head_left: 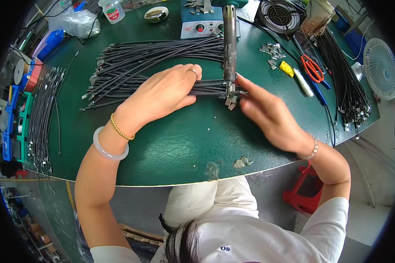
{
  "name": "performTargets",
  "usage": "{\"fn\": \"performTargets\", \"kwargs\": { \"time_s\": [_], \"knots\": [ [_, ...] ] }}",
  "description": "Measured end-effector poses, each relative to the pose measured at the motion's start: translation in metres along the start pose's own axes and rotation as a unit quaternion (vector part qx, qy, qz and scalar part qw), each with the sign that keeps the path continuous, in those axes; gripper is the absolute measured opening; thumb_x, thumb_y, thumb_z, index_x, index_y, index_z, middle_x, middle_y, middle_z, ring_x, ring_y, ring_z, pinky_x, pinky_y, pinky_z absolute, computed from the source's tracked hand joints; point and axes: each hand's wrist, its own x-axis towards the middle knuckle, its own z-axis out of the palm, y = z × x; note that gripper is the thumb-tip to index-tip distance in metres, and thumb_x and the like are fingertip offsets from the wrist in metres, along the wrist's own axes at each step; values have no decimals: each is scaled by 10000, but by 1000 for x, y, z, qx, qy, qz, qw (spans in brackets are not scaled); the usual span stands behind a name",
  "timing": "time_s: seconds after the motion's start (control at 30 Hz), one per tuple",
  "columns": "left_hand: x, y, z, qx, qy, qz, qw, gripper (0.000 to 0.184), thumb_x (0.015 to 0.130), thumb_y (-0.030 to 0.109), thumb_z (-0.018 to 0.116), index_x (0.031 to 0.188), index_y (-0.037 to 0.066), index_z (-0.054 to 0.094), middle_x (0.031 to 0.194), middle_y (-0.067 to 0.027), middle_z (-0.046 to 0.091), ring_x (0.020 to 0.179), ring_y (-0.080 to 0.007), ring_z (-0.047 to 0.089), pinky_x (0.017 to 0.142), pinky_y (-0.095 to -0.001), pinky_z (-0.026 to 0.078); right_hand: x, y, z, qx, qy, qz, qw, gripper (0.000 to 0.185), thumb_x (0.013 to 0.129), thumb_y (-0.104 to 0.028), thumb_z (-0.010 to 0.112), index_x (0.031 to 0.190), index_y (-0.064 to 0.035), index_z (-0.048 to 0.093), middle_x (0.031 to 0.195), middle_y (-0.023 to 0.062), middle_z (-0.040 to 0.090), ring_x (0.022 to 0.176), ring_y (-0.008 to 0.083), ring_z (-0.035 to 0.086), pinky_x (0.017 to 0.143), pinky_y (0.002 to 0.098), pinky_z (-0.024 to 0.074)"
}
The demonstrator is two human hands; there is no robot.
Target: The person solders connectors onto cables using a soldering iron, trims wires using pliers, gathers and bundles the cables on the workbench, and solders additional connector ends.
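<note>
A bundle of black braided cables (208,87) runs sideways across the table, metal connectors (231,98) at its right end. My left hand (164,90) is closed over this bundle, its palm down and some fingers hidden. At the connector end, my right hand (267,114) has its thumb and fingers around the tips, touching them; its exact grip is partly hidden. The metal nozzle (229,44) of a hot-air gun points down at the connectors, just above or against them. More black cables (162,50) lie piled behind my left hand.
A blue control box (197,27) stands behind the nozzle. Loose metal connectors (272,52), a yellow piece (286,69), orange-handled scissors (311,69) and a white fan (382,68) lie to the right. More cables hang over both table sides (44,118). A red stool (303,190) is below.
</note>
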Motion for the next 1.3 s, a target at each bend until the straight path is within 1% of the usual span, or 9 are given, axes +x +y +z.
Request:
{"fn": "performTargets", "kwargs": {
  "time_s": [0.2, 0.43, 0.57, 0.67, 0.8, 0.83, 1.1, 1.17, 1.3],
  "knots": [
    [-17, 20, 3, -33, 34, -14, 999, 304, 614, 36, 648, 857, 8, 467, 801, -122, 522, 762, -304, 526, 661, -373, 438, -39, -16, 40, -82, 60, -89, 991, 874, 742, -56, 614, 1346, 15, -13, 1407, 205, 65, 1300, 309, 140, 1011, 366, 253],
    [-25, 41, 7, 8, 31, 17, 999, 333, 614, 69, 667, 866, 1, 460, 808, -111, 503, 759, -268, 511, 667, -346, 397, -35, -37, 85, -77, 108, -125, 983, 983, 684, -101, 680, 1303, 105, -55, 1352, 334, -5, 1281, 414, 84, 1034, 381, 196],
    [-26, 42, 6, -26, 41, 43, 998, 300, 641, 28, 635, 884, -8, 464, 828, -127, 509, 736, -278, 528, 637, -352, 410, -41, -41, 70, -106, 100, -132, 980, 858, 707, -78, 645, 1318, 83, 65, 1358, 295, 120, 1273, 380, 174, 1024, 387, 229],
    [-32, 28, -3, -221, -12, -2, 975, 265, 677, -13, 613, 920, -12, 507, 794, -114, 532, 640, -242, 545, 554, -302, 417, -38, -12, 15, -281, 279, -96, 913, 415, 734, -10, 582, 1133, -49, 478, 1254, 146, 406, 1145, 330, 404, 936, 377, 357],
    [-27, 7, -3, -325, -44, -133, 935, 138, 763, 93, 610, 826, -12, 545, 624, -45, 493, 533, -79, 450, 481, -229, 340, -28, 51, -62, -509, 382, -14, 771, 307, 738, -77, 599, 1033, -30, 526, 1043, 142, 510, 976, 301, 483, 862, 369, 374],
    [-25, 2, -4, -377, -60, -196, 903, 131, 782, 118, 598, 819, -1, 556, 589, -30, 483, 512, -61, 432, 471, -220, 327, -27, 66, -73, -505, 370, 3, 780, 308, 735, -85, 603, 1025, -17, 523, 1015, 150, 519, 952, 302, 493, 844, 366, 383],
    [4, -17, -3, -590, -39, -253, 766, 165, 781, 97, 586, 844, -51, 549, 743, -82, 571, 623, -130, 570, 592, -226, 476, 8, 42, -101, -430, 285, 130, 846, 257, 807, -204, 581, 889, 19, 481, 823, 124, 535, 779, 221, 564, 671, 308, 442],
    [9, -8, 0, -628, -36, -262, 732, 187, 777, 96, 603, 854, -62, 541, 781, -107, 570, 675, -162, 599, 611, -233, 502, 24, 42, -92, -128, 274, 49, 952, 253, 846, -240, 546, 876, -7, 455, 776, 76, 527, 724, 140, 561, 598, 254, 437],
    [9, -1, 3, -656, -47, -289, 696, 197, 776, 96, 606, 862, -68, 539, 798, -133, 580, 706, -194, 614, 623, -241, 513, 43, 16, -52, 158, 187, 65, 967, 210, 854, -202, 534, 938, -21, 467, 767, 33, 516, 638, 66, 506, 491, 171, 375]
  ]
}}
